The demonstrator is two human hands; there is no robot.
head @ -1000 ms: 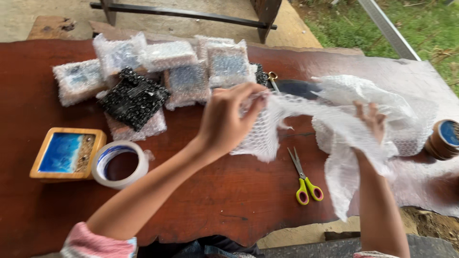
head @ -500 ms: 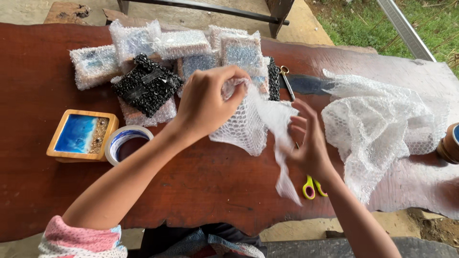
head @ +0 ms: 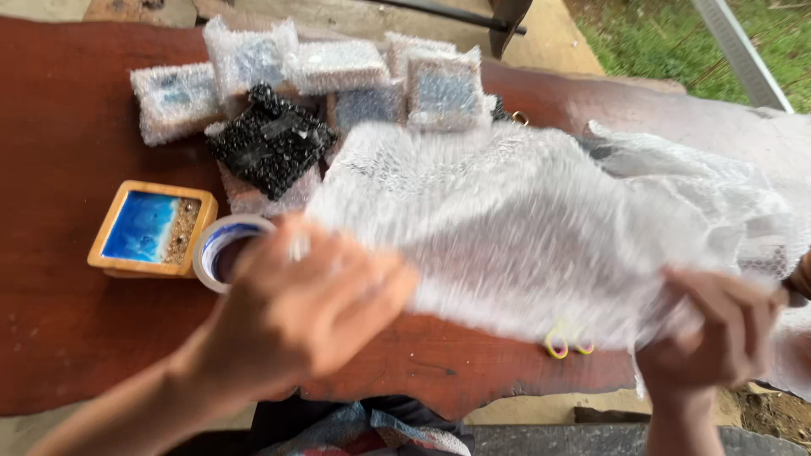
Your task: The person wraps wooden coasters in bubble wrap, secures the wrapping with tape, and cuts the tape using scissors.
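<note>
A sheet of bubble wrap [head: 524, 228] is stretched above the wooden table [head: 68, 338]; the left hand [head: 317, 300] grips its near-left edge, the right hand [head: 718, 329] pinches its near-right corner; left of the sheet sit a tape roll [head: 221, 249] and a framed blue coaster [head: 152, 228]; wrapped parcels [head: 338, 67] lie beyond it.

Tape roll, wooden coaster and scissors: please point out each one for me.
Tape roll [head: 221, 247], head view, on its white rim.
Wooden coaster [head: 152, 228], head view, on its blue middle.
Scissors [head: 557, 345], head view, on a yellow handle loop.
</note>
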